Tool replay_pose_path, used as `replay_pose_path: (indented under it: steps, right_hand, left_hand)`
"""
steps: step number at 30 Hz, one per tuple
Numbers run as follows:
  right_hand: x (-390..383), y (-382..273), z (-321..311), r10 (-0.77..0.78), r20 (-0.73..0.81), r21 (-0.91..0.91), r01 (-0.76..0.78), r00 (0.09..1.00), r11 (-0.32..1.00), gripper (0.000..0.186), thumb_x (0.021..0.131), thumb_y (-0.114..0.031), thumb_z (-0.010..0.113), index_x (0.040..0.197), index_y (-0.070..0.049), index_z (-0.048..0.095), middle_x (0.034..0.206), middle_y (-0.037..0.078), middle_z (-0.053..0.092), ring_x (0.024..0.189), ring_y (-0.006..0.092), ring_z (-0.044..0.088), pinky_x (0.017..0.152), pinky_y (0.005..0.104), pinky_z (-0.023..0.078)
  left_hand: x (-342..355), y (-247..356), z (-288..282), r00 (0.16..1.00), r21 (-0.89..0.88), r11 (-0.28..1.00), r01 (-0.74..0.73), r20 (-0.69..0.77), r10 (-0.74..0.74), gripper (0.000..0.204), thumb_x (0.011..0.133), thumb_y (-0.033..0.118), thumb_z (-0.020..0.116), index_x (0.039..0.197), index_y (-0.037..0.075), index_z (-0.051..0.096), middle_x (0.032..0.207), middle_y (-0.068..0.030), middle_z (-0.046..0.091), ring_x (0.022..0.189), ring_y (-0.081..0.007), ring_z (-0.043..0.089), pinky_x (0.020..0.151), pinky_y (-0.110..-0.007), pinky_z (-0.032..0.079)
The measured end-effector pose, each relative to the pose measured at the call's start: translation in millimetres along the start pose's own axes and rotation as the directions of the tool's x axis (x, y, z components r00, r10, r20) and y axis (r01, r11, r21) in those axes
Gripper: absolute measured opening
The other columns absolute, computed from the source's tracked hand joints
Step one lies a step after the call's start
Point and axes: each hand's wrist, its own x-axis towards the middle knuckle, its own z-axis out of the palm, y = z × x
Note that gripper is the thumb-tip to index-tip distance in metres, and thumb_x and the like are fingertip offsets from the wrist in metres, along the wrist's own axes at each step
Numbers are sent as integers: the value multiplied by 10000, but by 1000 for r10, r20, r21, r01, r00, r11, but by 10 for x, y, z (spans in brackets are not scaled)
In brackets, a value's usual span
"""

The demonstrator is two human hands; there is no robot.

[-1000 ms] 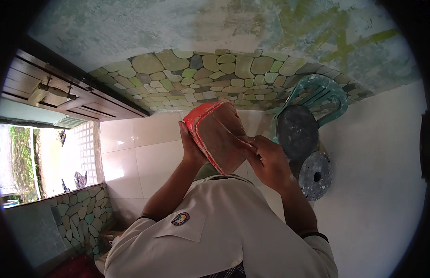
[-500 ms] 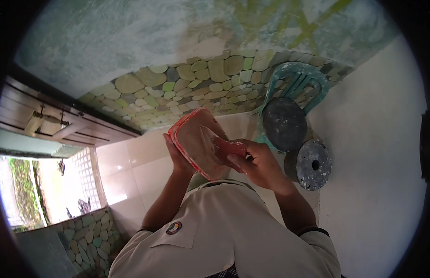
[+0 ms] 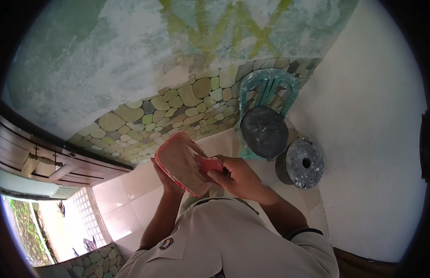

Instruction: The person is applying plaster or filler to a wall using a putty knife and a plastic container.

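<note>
My left hand supports a red-rimmed tray from its left side and underneath, the fingers mostly hidden below. Beige paste, like wall putty, covers the tray's face. In my right hand is a putty knife with a paste-smeared red handle, fingers and thumb closed round it. Its blade lies against the paste toward the tray's right side. Both hands are in front of my waist, with the tray tilted.
Ahead rises a patchy green-white wall with yellow-green strokes, above stone cladding. A green plastic chair bears a black round object. Beside it stands a speckled grey cylinder with a central hole. A wooden door is at left.
The view has shifted, so the wall shows more and the chair sits further left. Tray and knife appear lower and slightly left, still held, with the knife still on the paste.
</note>
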Motion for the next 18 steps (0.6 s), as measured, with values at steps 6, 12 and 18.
replay_pose_path:
  steps: [6, 12, 18]
  right_hand:
    - [-29, 17, -24, -7, 6, -38, 8, 1000, 999, 166, 877, -116, 596, 967, 22, 576, 750, 182, 612, 625, 302, 582, 603, 360, 446]
    - [-47, -59, -25, -2, 38, 9, 1, 999, 1000, 175, 881, -112, 599, 985, 27, 578, 751, 169, 621, 622, 262, 588, 611, 348, 455]
    - [-69, -52, -8, 30, 64, 74, -34, 998, 997, 208, 884, -87, 597, 1059, 24, 579, 771, 139, 642, 644, 191, 600, 626, 317, 471]
  left_hand:
    - [9, -105, -106, 999, -73, 997, 19, -48, -23, 598, 948, 530, 350, 1314, 67, 446, 1252, -115, 532, 1127, -255, 539, 946, -396, 459]
    - [10, -103, -187, 990, -5, 1000, 14, 139, -13, 603, 949, 551, 338, 1344, 103, 421, 1307, -91, 502, 1174, -261, 513, 978, -406, 446]
    - [-43, -151, -197, 1000, -66, 998, 14, 17, -13, 607, 956, 555, 312, 1352, 105, 405, 1307, -89, 500, 1175, -260, 512, 976, -408, 448]
